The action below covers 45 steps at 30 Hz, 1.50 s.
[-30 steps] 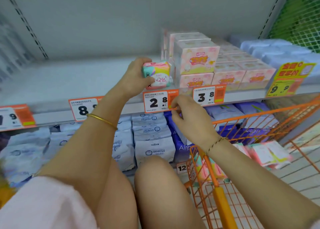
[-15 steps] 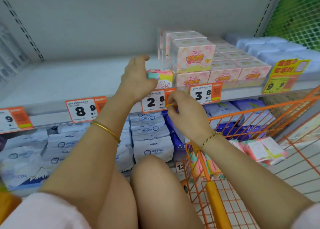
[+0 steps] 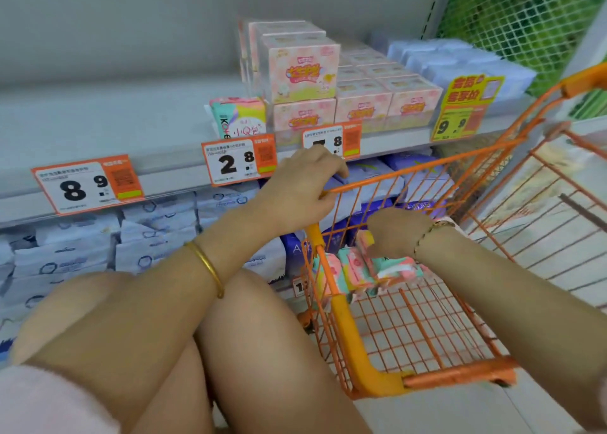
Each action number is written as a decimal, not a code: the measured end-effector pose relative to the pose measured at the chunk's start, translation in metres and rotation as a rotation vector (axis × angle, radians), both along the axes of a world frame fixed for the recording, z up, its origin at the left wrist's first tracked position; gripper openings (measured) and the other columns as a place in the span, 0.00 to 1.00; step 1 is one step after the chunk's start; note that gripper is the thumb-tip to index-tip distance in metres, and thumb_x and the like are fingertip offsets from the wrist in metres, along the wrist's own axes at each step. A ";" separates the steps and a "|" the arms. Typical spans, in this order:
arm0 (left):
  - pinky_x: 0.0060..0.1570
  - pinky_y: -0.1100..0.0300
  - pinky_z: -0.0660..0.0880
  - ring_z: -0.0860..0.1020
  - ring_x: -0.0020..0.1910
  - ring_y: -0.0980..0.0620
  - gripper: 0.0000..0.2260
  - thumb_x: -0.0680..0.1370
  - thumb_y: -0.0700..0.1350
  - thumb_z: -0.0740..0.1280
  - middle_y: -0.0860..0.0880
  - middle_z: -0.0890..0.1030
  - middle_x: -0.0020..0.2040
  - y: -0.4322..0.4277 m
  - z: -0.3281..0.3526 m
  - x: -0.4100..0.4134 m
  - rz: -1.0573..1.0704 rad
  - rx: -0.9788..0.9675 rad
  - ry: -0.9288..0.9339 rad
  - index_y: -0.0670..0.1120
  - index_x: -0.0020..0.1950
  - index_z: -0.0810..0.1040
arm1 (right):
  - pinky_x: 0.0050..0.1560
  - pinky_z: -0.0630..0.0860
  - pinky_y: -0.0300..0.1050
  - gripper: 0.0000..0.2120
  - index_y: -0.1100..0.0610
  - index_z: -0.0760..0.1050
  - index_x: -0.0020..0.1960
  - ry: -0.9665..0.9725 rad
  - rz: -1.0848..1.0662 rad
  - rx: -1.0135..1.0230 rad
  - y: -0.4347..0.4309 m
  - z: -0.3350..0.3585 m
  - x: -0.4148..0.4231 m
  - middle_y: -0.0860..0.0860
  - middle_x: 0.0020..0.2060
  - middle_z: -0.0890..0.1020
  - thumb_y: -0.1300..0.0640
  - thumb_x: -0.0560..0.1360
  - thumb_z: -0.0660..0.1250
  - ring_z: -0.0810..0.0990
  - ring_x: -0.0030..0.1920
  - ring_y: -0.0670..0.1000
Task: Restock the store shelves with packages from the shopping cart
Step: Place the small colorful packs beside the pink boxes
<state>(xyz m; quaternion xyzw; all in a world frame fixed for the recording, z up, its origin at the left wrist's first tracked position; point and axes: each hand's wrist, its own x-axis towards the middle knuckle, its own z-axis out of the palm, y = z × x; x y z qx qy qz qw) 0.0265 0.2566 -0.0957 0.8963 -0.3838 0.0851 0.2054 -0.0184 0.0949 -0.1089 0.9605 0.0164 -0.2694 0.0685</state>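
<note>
A pink and teal package (image 3: 238,116) stands upright on the middle shelf (image 3: 98,118), free of both hands, just left of the stacked pink boxes (image 3: 303,69). My left hand (image 3: 302,187) has dropped below the shelf edge and its fingers curl over the front rim of the orange shopping cart (image 3: 427,167). My right hand (image 3: 394,233) reaches down inside the cart onto several pink and teal packages (image 3: 354,266). Its fingers are hidden behind the back of the hand.
Price tags 8.9 (image 3: 87,184) and 2.8 (image 3: 238,159) hang on the shelf edge, and a yellow 9.9 sign (image 3: 466,105) hangs further right. White and blue packs (image 3: 157,233) fill the lower shelf. My knees (image 3: 256,318) are close to the cart's left side.
My left hand let go of the package on the shelf and came down to the cart rim. My right hand left the price tag and dropped into the cart.
</note>
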 end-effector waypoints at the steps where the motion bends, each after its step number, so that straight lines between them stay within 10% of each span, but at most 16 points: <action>1: 0.52 0.45 0.70 0.72 0.53 0.43 0.17 0.69 0.46 0.60 0.46 0.75 0.52 -0.001 0.000 0.000 0.001 -0.002 0.006 0.45 0.56 0.76 | 0.41 0.67 0.45 0.15 0.57 0.63 0.34 -0.018 -0.056 0.005 -0.004 -0.005 0.002 0.51 0.34 0.69 0.56 0.79 0.58 0.72 0.37 0.53; 8: 0.54 0.46 0.70 0.72 0.53 0.45 0.16 0.70 0.45 0.59 0.46 0.74 0.54 -0.003 -0.003 -0.004 -0.004 -0.066 0.100 0.45 0.56 0.74 | 0.53 0.72 0.52 0.23 0.63 0.60 0.66 -0.095 -0.269 0.047 -0.011 -0.043 0.002 0.62 0.60 0.73 0.49 0.78 0.60 0.72 0.61 0.62; 16: 0.53 0.50 0.71 0.72 0.51 0.47 0.09 0.74 0.38 0.66 0.47 0.72 0.51 -0.003 -0.002 -0.006 -0.016 -0.159 0.091 0.43 0.54 0.75 | 0.38 0.82 0.49 0.19 0.59 0.67 0.43 0.116 -0.394 0.472 -0.011 0.049 -0.016 0.54 0.42 0.70 0.46 0.70 0.70 0.75 0.41 0.56; 19: 0.45 0.65 0.71 0.73 0.45 0.51 0.03 0.76 0.41 0.66 0.48 0.73 0.46 -0.002 0.019 -0.012 0.064 -0.401 0.219 0.43 0.48 0.73 | 0.35 0.81 0.47 0.17 0.61 0.70 0.39 -0.037 -0.374 0.768 -0.005 0.088 -0.025 0.59 0.34 0.70 0.48 0.71 0.69 0.73 0.35 0.53; 23: 0.43 0.51 0.75 0.76 0.37 0.48 0.11 0.79 0.54 0.60 0.47 0.77 0.35 0.008 0.051 -0.019 0.237 -0.679 0.447 0.47 0.44 0.67 | 0.36 0.82 0.54 0.17 0.59 0.68 0.34 -0.483 -0.276 0.966 0.026 0.095 -0.014 0.51 0.28 0.72 0.49 0.70 0.70 0.76 0.29 0.49; 27: 0.35 0.55 0.76 0.74 0.31 0.52 0.14 0.75 0.50 0.68 0.48 0.75 0.34 0.032 0.063 -0.013 0.319 -0.711 0.587 0.47 0.48 0.63 | 0.32 0.70 0.29 0.17 0.54 0.62 0.39 -0.746 -0.177 1.111 0.061 0.078 0.001 0.44 0.32 0.66 0.51 0.71 0.71 0.72 0.30 0.37; 34: 0.50 0.49 0.76 0.78 0.44 0.49 0.16 0.67 0.50 0.69 0.43 0.79 0.51 0.083 0.076 0.002 0.447 -0.837 0.601 0.49 0.50 0.71 | 0.41 0.81 0.56 0.12 0.54 0.64 0.44 -0.564 -0.220 1.467 0.081 0.078 0.020 0.56 0.42 0.74 0.67 0.74 0.64 0.79 0.40 0.57; 41: 0.35 0.63 0.69 0.76 0.37 0.55 0.17 0.67 0.52 0.69 0.50 0.79 0.41 0.098 0.074 0.005 0.442 -0.774 0.559 0.46 0.53 0.76 | 0.32 0.79 0.45 0.22 0.53 0.63 0.66 -0.399 -0.292 1.683 0.097 0.066 0.022 0.52 0.43 0.77 0.63 0.76 0.65 0.80 0.31 0.50; 45: 0.49 0.52 0.78 0.79 0.42 0.52 0.12 0.72 0.49 0.71 0.48 0.80 0.44 0.098 0.072 0.004 0.394 -0.778 0.619 0.46 0.51 0.74 | 0.35 0.81 0.44 0.18 0.61 0.65 0.64 -0.363 -0.329 1.756 0.099 0.061 0.023 0.58 0.49 0.79 0.66 0.76 0.64 0.81 0.35 0.52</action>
